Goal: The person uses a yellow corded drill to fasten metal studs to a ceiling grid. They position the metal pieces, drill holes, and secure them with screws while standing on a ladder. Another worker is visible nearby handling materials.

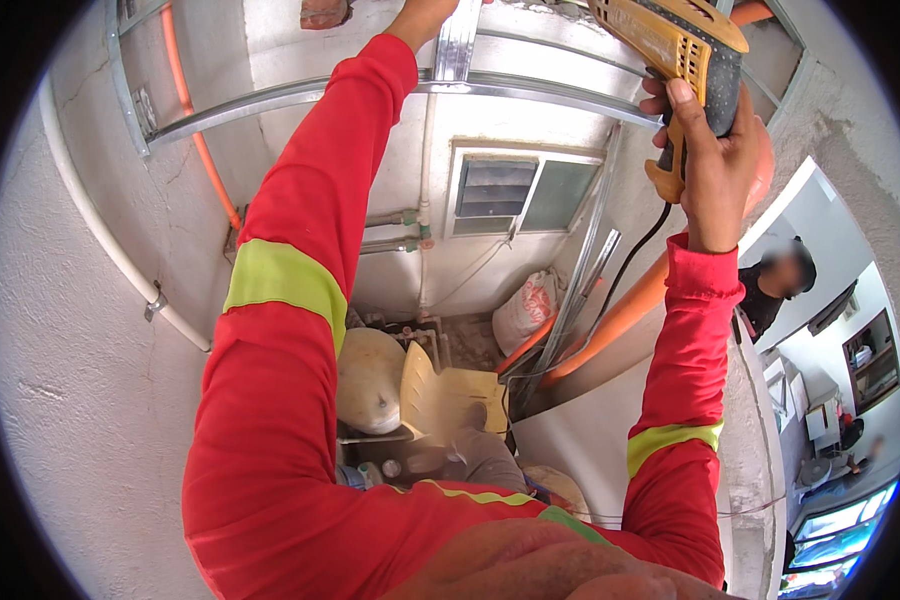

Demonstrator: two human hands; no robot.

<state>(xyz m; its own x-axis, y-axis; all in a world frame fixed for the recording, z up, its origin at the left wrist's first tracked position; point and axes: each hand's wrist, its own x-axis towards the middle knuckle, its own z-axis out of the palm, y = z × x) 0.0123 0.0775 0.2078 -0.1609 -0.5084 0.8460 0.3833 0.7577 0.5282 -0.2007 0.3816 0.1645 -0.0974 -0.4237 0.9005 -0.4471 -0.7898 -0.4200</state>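
Observation:
My right hand (715, 150) is wrapped round the handle of a yellow and black corded power drill (685, 55), raised at the upper right. Its front end runs out of the top of the view, and a black cord (635, 245) hangs from the handle. At the top edge my left hand (425, 18) is at a short shiny metal stud (457, 45). Most of its fingers are cut off by the frame, but a fingertip shows on the stud's far side, so it appears closed round it. A long metal channel (530, 88) crosses below the stud.
Orange conduit (192, 105) and a white pipe (85, 210) run along the left wall. Below are a rounded tank (368, 380), a yellow plastic chair (420, 390), a white sack (525, 308) and leaning metal profiles (575, 310). Another person (775, 285) is beyond the opening at right.

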